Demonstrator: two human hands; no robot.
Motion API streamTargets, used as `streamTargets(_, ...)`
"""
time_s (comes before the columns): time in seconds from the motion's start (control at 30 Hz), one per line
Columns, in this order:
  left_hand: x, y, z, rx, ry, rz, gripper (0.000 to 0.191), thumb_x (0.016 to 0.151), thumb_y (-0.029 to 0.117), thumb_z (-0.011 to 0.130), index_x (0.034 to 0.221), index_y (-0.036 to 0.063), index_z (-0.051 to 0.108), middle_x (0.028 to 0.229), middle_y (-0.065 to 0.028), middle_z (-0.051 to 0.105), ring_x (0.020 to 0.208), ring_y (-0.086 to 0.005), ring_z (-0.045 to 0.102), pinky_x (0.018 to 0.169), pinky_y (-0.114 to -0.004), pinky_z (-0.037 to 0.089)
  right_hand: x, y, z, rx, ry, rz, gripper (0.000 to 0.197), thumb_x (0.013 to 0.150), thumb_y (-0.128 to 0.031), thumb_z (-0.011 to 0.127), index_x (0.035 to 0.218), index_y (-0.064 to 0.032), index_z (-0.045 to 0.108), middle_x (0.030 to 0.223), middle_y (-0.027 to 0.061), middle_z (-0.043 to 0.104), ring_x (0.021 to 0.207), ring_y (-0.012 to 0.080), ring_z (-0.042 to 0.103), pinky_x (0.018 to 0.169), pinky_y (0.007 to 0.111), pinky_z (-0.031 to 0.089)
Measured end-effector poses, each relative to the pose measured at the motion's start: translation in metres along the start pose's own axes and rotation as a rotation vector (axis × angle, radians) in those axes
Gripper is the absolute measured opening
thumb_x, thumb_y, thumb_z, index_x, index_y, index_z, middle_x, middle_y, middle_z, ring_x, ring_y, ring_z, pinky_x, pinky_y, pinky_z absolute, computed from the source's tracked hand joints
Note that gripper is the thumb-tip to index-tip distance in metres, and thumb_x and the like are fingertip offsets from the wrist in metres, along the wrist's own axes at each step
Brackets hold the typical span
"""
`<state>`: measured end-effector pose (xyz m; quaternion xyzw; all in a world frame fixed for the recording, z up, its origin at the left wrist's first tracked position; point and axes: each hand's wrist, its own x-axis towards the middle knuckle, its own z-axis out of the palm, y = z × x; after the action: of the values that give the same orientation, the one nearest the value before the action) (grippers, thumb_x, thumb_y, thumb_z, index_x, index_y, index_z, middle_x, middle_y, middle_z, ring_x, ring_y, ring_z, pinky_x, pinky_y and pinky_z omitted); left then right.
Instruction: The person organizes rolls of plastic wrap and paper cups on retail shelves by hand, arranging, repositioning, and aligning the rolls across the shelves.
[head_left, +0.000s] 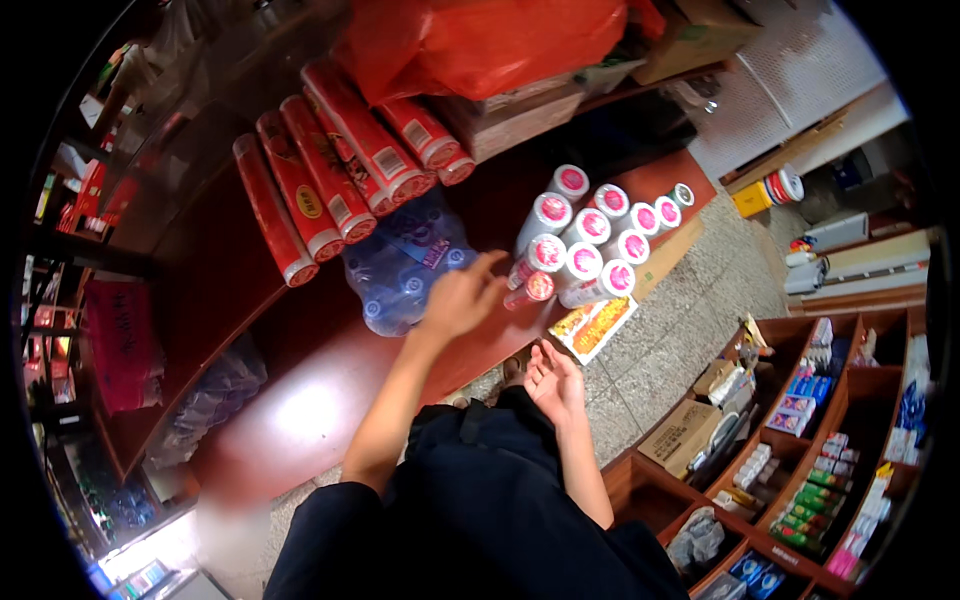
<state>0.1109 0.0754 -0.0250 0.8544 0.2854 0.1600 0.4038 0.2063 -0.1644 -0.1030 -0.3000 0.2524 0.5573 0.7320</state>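
Observation:
My left hand (463, 301) reaches over the red-brown tabletop (480, 349), fingers apart and holding nothing visible. Beside it lies a plastic-wrapped pack of bottles (409, 259) with blue and purple print. Just beyond its fingertips stand several upright white cylinders (583, 259) with pink round labels on top. One smaller red cylinder (531, 291) is at the near corner of that group, close to my left fingers; whether they touch it is unclear. My right hand (555, 382) is in front of my body near the table edge, palm turned up, fingers loosely curled and empty.
Several red printed tubes (322, 172) lie behind the bottle pack. A red plastic bag (487, 45) covers boxes at the back. A yellow printed box (596, 326) sits below the table's edge. Wooden shelving (720, 487) with small packaged goods stands at right, beyond the tiled floor (697, 292).

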Motion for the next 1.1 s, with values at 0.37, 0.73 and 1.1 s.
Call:
streamTargets(0.37,0.007,-0.001,0.104,0.230,-0.139,-0.021,0.056,0.095,0.040,0.061,0.147,0.0243,0.047,0.076,-0.0172,0.071,0.066,-0.0398,0.068,0.060,-0.052,0.054,0.084,-0.019,0.019,-0.116,0.140,0.221,0.032,0.101,-0.039,0.047,0.117,-0.0144,0.059,0.125,0.0120,0.060,0.121,0.0312,0.057,0.109,0.051,0.044)
streamTargets(0.73,-0.032,-0.004,0.077,0.117,-0.451,0.029,0.062,0.088,0.045,0.068,0.139,0.0190,0.045,0.080,-0.0186,0.070,0.074,-0.0425,0.068,0.066,-0.053,0.051,0.137,-0.031,-0.040,-0.319,0.011,0.342,0.041,0.101,-0.041,0.037,0.114,-0.0122,0.062,0.106,0.0070,0.069,0.096,0.0235,0.070,0.078,0.040,0.061)
streamTargets(1.1,0.019,-0.074,0.109,-0.960,-0.248,-0.530,0.056,0.106,0.055,0.041,0.117,0.0046,0.061,0.070,-0.0064,0.065,0.059,-0.0114,0.062,0.055,-0.023,0.049,0.139,-0.037,-0.020,-0.109,0.099,0.291,0.039,0.104,-0.033,0.039,0.124,-0.0100,0.064,0.114,0.0088,0.070,0.094,0.0237,0.070,0.078,0.034,0.060)
